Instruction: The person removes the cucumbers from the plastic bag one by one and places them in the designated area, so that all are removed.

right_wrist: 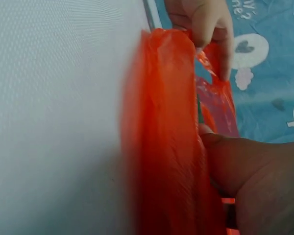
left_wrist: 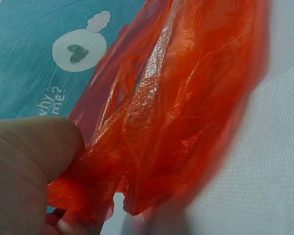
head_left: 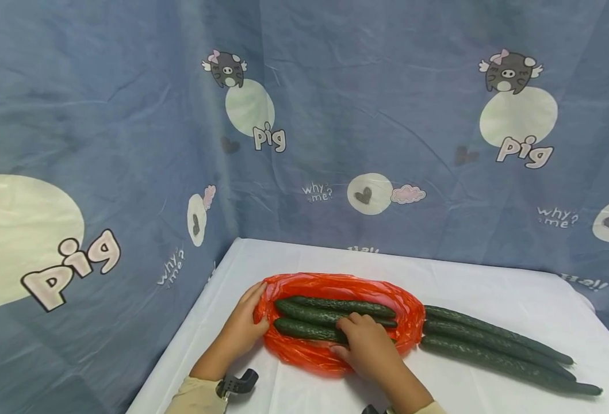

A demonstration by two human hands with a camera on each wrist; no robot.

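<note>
A red plastic bag (head_left: 325, 362) lies with its mouth spread wide, and dark green cucumbers (head_left: 309, 314) rest side by side in it. At the bag's left end my left hand (head_left: 243, 325) pinches the rim; the left wrist view shows the thumb (left_wrist: 54, 147) pressed on the crumpled film. My right hand (head_left: 368, 347) reaches over the near rim, its fingers curled over the front cucumber (head_left: 304, 330). That cucumber's right end is mostly hidden by the hand. In the right wrist view, the bag's red side (right_wrist: 171, 132) covers most of what the right hand holds.
Three more long cucumbers (head_left: 495, 345) lie together to the right of the bag, their left ends close to it. A white cloth (head_left: 470, 397) covers the table. Blue printed curtains (head_left: 413, 115) hang behind the table and along its left side.
</note>
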